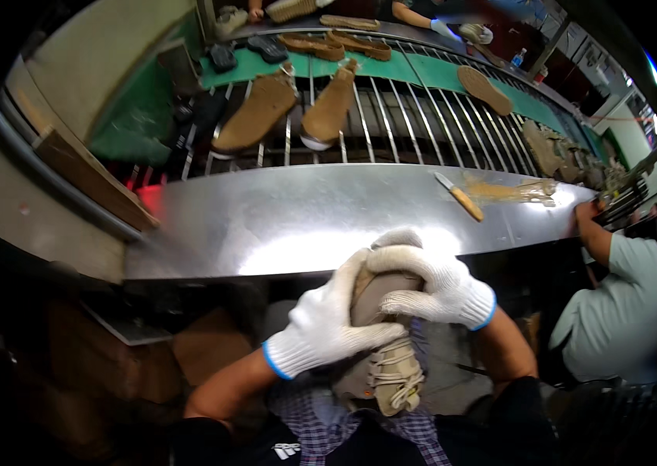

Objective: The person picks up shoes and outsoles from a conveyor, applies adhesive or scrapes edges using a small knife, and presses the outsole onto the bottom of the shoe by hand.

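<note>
Both my hands wear white knit gloves with blue cuffs. Between them is a beige lace-up shoe (397,373), held over my lap at the near edge of the metal ledge, its toe end pointing away from me and its laces towards me. My left hand (324,322) wraps the left side of the shoe, thumb lying across it. My right hand (433,286) curls over the toe end from the right, fingers bent around it. The gloves hide much of the front of the shoe. Ahead on the ledge lies a knife (462,198) with a wooden handle.
Past the metal ledge (212,233) runs a roller conveyor carrying two tan shoe soles (260,113). More soles (310,45) lie on a green belt (421,71). A brown smear (511,191) marks the ledge. A co-worker (616,303) sits at right; another's gloved hand (445,29) shows across.
</note>
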